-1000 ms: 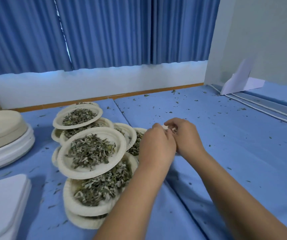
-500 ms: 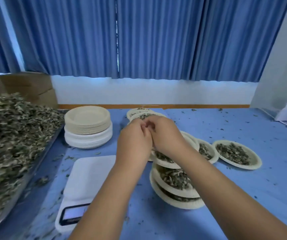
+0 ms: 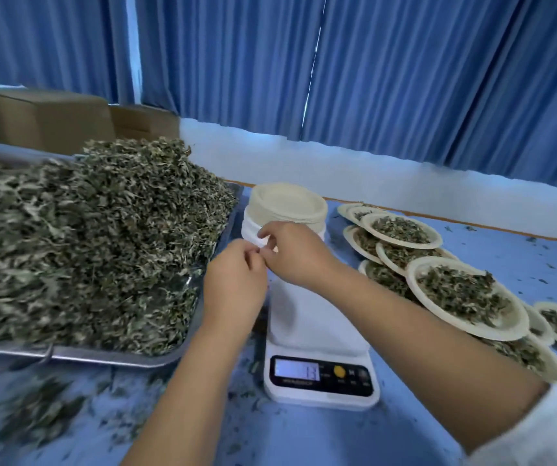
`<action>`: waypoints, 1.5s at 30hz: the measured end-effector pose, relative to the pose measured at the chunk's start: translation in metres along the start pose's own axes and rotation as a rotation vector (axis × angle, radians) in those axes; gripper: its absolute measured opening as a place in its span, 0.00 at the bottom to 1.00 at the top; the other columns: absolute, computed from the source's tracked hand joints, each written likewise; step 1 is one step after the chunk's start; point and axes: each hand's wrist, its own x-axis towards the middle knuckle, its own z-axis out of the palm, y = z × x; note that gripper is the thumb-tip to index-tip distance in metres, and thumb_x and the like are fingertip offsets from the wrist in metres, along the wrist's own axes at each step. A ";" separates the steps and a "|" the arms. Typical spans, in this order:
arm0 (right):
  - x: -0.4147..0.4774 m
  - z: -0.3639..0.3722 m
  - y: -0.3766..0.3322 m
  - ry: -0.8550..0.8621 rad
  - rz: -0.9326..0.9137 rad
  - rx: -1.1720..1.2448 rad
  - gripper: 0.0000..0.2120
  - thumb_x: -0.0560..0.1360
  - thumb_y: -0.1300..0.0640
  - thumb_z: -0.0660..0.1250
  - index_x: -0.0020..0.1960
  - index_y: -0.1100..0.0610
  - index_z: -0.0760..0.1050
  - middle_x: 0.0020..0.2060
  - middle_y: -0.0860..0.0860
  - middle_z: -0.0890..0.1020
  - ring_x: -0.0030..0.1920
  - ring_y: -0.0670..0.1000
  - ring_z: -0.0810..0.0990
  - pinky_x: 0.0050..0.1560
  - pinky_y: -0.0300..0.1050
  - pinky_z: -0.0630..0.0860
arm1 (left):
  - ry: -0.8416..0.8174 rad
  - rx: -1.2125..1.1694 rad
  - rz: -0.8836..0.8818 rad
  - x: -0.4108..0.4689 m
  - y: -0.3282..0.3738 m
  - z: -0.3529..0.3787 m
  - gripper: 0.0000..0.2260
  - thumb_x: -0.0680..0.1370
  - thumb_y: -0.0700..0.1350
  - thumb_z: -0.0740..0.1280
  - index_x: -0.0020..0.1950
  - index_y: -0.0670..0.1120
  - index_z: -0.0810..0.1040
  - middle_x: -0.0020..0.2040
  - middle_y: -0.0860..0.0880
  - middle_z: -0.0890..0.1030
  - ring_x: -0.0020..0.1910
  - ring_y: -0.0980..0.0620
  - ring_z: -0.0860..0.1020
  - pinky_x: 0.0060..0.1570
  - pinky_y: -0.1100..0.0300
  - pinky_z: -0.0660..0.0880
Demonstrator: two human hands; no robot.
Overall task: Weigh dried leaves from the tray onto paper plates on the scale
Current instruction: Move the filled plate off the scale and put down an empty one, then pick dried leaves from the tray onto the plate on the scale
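A metal tray (image 3: 102, 359) on the left carries a big heap of dried leaves (image 3: 85, 237). Just right of it stands a white scale (image 3: 320, 334) with nothing on its platform and its display (image 3: 297, 369) lit. My left hand (image 3: 236, 284) and my right hand (image 3: 295, 255) meet above the scale's far end. Their curled fingertips touch each other, and I see nothing held between them. Behind the hands rises a stack of empty paper plates (image 3: 287, 205).
Several paper plates filled with leaves (image 3: 462, 290) overlap in a pile right of the scale. Leaf bits litter the blue tablecloth (image 3: 304, 438). Cardboard boxes (image 3: 45, 119) stand behind the tray, and blue curtains (image 3: 371, 79) hang at the back.
My view has swung left from the filled plates to the tray and scale. Both hands moved left together and now hover over the scale, fingertips still touching.
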 end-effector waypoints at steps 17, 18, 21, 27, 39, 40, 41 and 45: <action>0.074 -0.010 0.051 0.015 0.145 -0.228 0.13 0.79 0.54 0.60 0.50 0.59 0.82 0.45 0.56 0.83 0.49 0.57 0.79 0.48 0.50 0.77 | -0.044 -0.256 -0.056 0.011 -0.010 0.012 0.08 0.78 0.42 0.60 0.44 0.43 0.77 0.40 0.44 0.81 0.43 0.41 0.81 0.46 0.46 0.78; 0.075 -0.011 0.053 0.019 0.154 -0.187 0.13 0.78 0.55 0.60 0.49 0.59 0.82 0.45 0.56 0.83 0.49 0.57 0.79 0.48 0.51 0.77 | -0.042 -0.259 -0.057 0.011 -0.010 0.011 0.08 0.78 0.42 0.60 0.44 0.43 0.77 0.40 0.44 0.81 0.43 0.41 0.81 0.47 0.46 0.78; 0.077 -0.012 0.054 0.030 0.173 -0.122 0.12 0.78 0.56 0.62 0.49 0.60 0.83 0.46 0.57 0.84 0.50 0.57 0.79 0.50 0.52 0.78 | -0.043 -0.261 -0.052 0.011 -0.010 0.011 0.08 0.78 0.42 0.60 0.45 0.43 0.77 0.40 0.44 0.81 0.42 0.41 0.81 0.46 0.46 0.78; 0.081 -0.010 0.056 0.058 0.190 -0.073 0.12 0.78 0.56 0.63 0.49 0.62 0.82 0.48 0.58 0.84 0.51 0.58 0.80 0.51 0.53 0.78 | -0.051 -0.239 -0.041 0.011 -0.009 0.012 0.08 0.78 0.43 0.60 0.44 0.44 0.77 0.39 0.45 0.81 0.42 0.43 0.81 0.46 0.47 0.79; 0.088 -0.002 0.068 0.065 0.257 0.073 0.15 0.76 0.53 0.64 0.45 0.64 0.81 0.34 0.57 0.76 0.37 0.50 0.73 0.41 0.46 0.73 | -0.075 -0.253 -0.048 0.009 -0.009 0.013 0.08 0.79 0.41 0.59 0.46 0.44 0.77 0.41 0.44 0.81 0.44 0.42 0.81 0.47 0.46 0.78; 0.089 -0.002 0.069 0.077 0.259 0.106 0.15 0.76 0.53 0.65 0.42 0.65 0.80 0.33 0.56 0.75 0.37 0.50 0.72 0.40 0.46 0.71 | -0.076 -0.259 -0.050 0.010 -0.009 0.013 0.08 0.79 0.41 0.59 0.45 0.44 0.77 0.41 0.44 0.81 0.43 0.41 0.81 0.47 0.46 0.78; 0.090 -0.001 0.069 0.094 0.258 0.141 0.14 0.76 0.54 0.65 0.39 0.63 0.79 0.31 0.53 0.74 0.36 0.49 0.71 0.40 0.44 0.69 | -0.078 -0.260 -0.048 0.010 -0.009 0.013 0.08 0.79 0.41 0.59 0.45 0.44 0.77 0.41 0.44 0.81 0.43 0.42 0.81 0.46 0.46 0.78; 0.090 -0.006 0.065 0.214 0.273 0.328 0.09 0.78 0.54 0.66 0.44 0.55 0.83 0.35 0.45 0.79 0.36 0.45 0.74 0.35 0.37 0.68 | -0.086 -0.226 -0.020 0.010 -0.007 0.013 0.08 0.79 0.42 0.59 0.43 0.47 0.76 0.40 0.46 0.81 0.42 0.44 0.81 0.46 0.48 0.79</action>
